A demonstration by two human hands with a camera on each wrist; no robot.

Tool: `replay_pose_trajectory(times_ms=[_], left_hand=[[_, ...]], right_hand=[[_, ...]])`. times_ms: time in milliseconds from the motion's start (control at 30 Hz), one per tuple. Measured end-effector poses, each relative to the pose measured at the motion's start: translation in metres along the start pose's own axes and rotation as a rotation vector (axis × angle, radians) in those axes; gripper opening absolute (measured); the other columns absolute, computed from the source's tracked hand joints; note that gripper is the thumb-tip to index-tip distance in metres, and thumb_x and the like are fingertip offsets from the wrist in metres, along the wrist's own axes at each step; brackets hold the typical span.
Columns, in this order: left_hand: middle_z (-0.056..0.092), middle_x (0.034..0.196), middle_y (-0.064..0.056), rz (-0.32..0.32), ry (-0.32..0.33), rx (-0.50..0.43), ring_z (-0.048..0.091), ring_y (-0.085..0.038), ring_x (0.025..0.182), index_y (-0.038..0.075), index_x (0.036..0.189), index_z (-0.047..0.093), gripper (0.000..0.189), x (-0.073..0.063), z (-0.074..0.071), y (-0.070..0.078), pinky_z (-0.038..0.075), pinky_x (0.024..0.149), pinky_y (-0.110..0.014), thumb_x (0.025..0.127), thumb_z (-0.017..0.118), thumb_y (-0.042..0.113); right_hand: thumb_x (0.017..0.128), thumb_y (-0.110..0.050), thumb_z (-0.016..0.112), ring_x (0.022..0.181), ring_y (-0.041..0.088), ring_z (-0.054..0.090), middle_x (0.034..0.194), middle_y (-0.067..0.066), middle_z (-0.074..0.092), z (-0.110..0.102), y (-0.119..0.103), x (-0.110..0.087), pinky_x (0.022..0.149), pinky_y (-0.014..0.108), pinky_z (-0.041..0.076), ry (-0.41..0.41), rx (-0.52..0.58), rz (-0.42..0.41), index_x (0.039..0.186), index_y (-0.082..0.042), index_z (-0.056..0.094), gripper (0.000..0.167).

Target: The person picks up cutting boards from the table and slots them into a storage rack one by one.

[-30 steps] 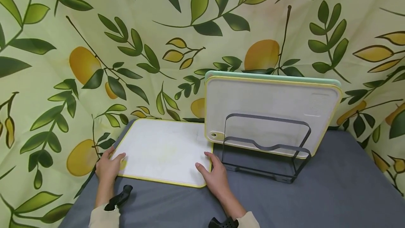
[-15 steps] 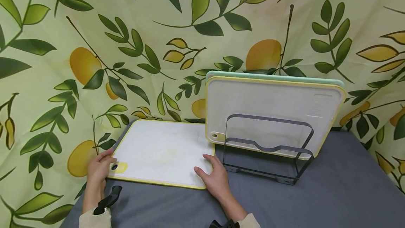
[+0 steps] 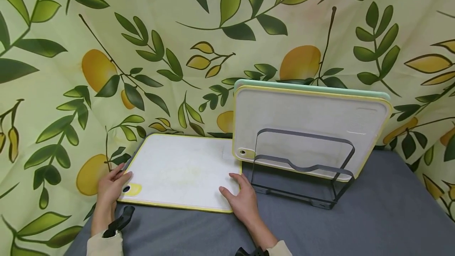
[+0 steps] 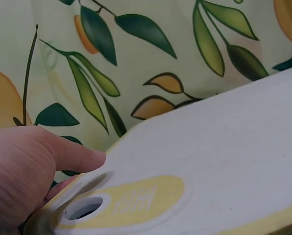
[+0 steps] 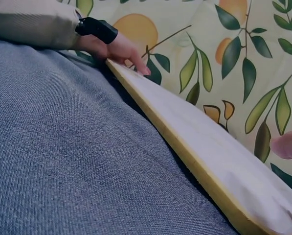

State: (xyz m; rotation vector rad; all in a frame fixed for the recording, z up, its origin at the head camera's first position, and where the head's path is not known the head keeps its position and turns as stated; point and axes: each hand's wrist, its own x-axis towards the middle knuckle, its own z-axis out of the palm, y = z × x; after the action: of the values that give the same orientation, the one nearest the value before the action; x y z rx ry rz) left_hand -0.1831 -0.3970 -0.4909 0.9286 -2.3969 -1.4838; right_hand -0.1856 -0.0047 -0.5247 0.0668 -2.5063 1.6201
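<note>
White rectangular cutting board with a yellow rim (image 3: 185,173), evidently rigid plastic; location: face up at the left of the grey cloth-covered counter (image 3: 177,232), its right end beside the rack.

Left end: the person's left grip (image 3: 110,185), a bare hand, holds the short edge, thumb over the top face, fingers at the rim. Just beside the thumb, a yellow oblong patch with a round hole (image 3: 134,189); the hole would serve as a second hold.

Middle: smooth white face, faintly stained; probably slick to a flat palm, stiff, of moderate weight and not fragile. Rim likely less slippery; best held by both short edges, evenly.

Right end: the person's right grip (image 3: 243,198), bare, spread at the opposite edge, thumb above the face; whether it grasps the board cannot be told.

Far right: dark grey metal rack (image 3: 302,169), bearing an upright white board with yellow rim (image 3: 305,113), slightly tilted, and a pale green board (image 3: 313,87) behind it.
</note>
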Motion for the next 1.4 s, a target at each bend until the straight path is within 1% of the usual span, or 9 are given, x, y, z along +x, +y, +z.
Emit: replay_pose_trajectory(times_ms=[100,167,333,533,800,967,1233,1300,1400], left_hand=[[0.057,0.133,-0.014,-0.006,-0.05,0.059,0.049,0.004,0.086,0.015,0.157,0.039,0.071,0.001,0.0,0.0,0.043,0.073,-0.013,0.096,0.067,0.039],[0.052,0.143,-0.027,-0.007,-0.086,0.096,0.051,0.001,0.084,0.013,0.158,0.034,0.075,0.002,0.0,0.001,0.045,0.07,-0.015,0.097,0.064,0.045],[0.044,0.152,-0.031,0.016,-0.125,0.144,0.051,0.001,0.085,0.011,0.158,0.03,0.077,0.001,-0.001,0.0,0.043,0.068,-0.013,0.099,0.056,0.053],[0.04,0.156,-0.03,0.022,-0.111,0.097,0.048,0.011,0.076,0.011,0.157,0.033,0.067,-0.003,-0.002,-0.008,0.046,0.067,-0.013,0.103,0.051,0.046],[0.041,0.155,-0.029,0.024,-0.053,0.019,0.048,0.011,0.074,0.009,0.154,0.04,0.064,-0.008,-0.001,-0.012,0.049,0.065,-0.015,0.102,0.055,0.043],[0.043,0.155,-0.027,0.02,-0.032,0.01,0.048,0.014,0.072,0.009,0.154,0.041,0.064,-0.013,-0.003,-0.013,0.05,0.063,-0.015,0.102,0.056,0.043],[0.045,0.154,-0.024,0.0,0.045,-0.038,0.048,0.014,0.072,0.008,0.152,0.046,0.061,-0.019,-0.002,-0.017,0.051,0.061,-0.016,0.101,0.059,0.04],[0.052,0.15,-0.02,-0.007,0.075,-0.049,0.05,0.011,0.071,0.009,0.15,0.048,0.061,-0.02,-0.002,-0.018,0.052,0.06,-0.017,0.1,0.06,0.041],[0.071,0.117,0.007,-0.019,0.117,-0.095,0.054,0.005,0.067,0.011,0.148,0.052,0.06,-0.022,-0.003,-0.02,0.052,0.058,-0.019,0.097,0.065,0.041]], right_hand=[[0.082,-0.034,0.083,0.141,0.043,0.047,0.141,0.02,0.061,-0.001,0.0,-0.001,0.11,0.062,0.04,-0.005,-0.003,0.002,0.123,-0.014,0.07,0.048],[0.082,-0.035,0.082,0.142,0.042,0.047,0.142,0.02,0.06,-0.001,0.001,-0.001,0.11,0.062,0.04,-0.009,-0.004,0.003,0.124,-0.015,0.069,0.048],[0.083,-0.035,0.081,0.141,0.041,0.047,0.143,0.02,0.058,-0.001,0.001,-0.002,0.111,0.061,0.04,-0.006,0.009,0.008,0.125,-0.015,0.069,0.048],[0.082,-0.033,0.082,0.14,0.04,0.049,0.14,0.017,0.061,0.0,0.001,-0.004,0.111,0.059,0.041,-0.001,0.017,0.003,0.124,-0.015,0.069,0.047],[0.087,-0.028,0.079,0.139,0.037,0.051,0.141,0.012,0.061,0.001,0.001,-0.003,0.112,0.057,0.042,0.0,0.035,-0.008,0.128,-0.014,0.067,0.045],[0.088,-0.024,0.077,0.136,0.036,0.054,0.143,0.013,0.06,0.0,0.002,-0.002,0.11,0.055,0.043,0.022,0.029,-0.016,0.129,-0.011,0.066,0.044],[0.089,-0.02,0.075,0.133,0.035,0.057,0.14,0.015,0.062,0.001,0.0,-0.001,0.108,0.053,0.046,0.056,0.024,0.003,0.131,-0.008,0.064,0.045],[0.09,-0.019,0.074,0.131,0.036,0.058,0.14,0.018,0.061,0.001,0.0,-0.001,0.107,0.052,0.047,0.056,0.028,0.01,0.135,-0.006,0.061,0.049],[0.09,-0.018,0.074,0.133,0.038,0.056,0.145,0.023,0.057,0.0,0.0,-0.001,0.106,0.052,0.048,0.046,0.027,0.006,0.142,0.0,0.054,0.059]])
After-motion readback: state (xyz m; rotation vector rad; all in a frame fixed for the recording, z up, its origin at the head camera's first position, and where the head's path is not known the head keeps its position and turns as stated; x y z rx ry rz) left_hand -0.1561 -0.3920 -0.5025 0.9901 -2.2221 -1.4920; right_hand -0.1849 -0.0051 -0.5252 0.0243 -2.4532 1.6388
